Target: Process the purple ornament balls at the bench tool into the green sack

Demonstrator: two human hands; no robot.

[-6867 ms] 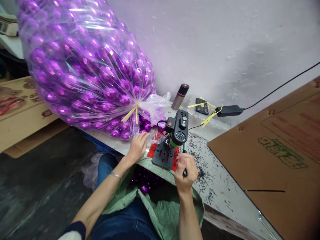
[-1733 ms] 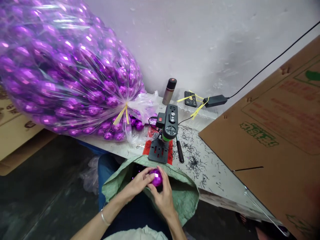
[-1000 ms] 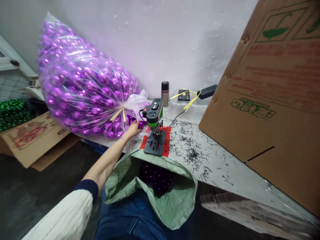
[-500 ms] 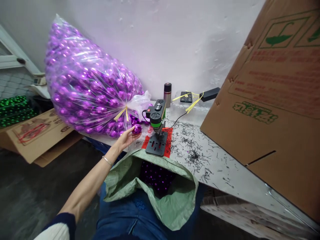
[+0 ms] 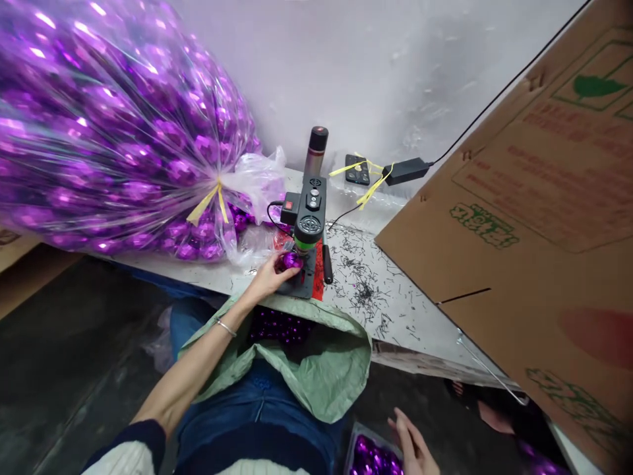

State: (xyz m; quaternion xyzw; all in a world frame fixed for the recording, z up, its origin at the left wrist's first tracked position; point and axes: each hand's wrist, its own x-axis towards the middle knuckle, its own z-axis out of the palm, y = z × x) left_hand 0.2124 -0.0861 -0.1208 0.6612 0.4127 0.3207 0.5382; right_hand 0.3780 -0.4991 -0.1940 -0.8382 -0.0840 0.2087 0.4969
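My left hand [image 5: 271, 276] holds a shiny purple ball [image 5: 291, 261] under the head of a small black and green drill press [image 5: 311, 218], over its black base plate. At the bottom right, my right hand [image 5: 411, 443] is beside a clear container of purple balls [image 5: 372, 456]; its fingers are extended and nothing shows in them. A pale green sack [image 5: 331, 379] lies open across the lap, with dark purple balls [image 5: 279, 326] inside it.
A big clear bag of purple balls [image 5: 133, 152] fills the left. Behind the press stand a flask [image 5: 315, 152] and a phone [image 5: 357, 169]. Black shavings [image 5: 364, 290] litter the white table [image 5: 420, 330]. A large cardboard box [image 5: 534, 218] leans at the right.
My left hand has carried the ball right, from beside the bag to beneath the press head. My right hand and the container have come into view. The view has shifted.
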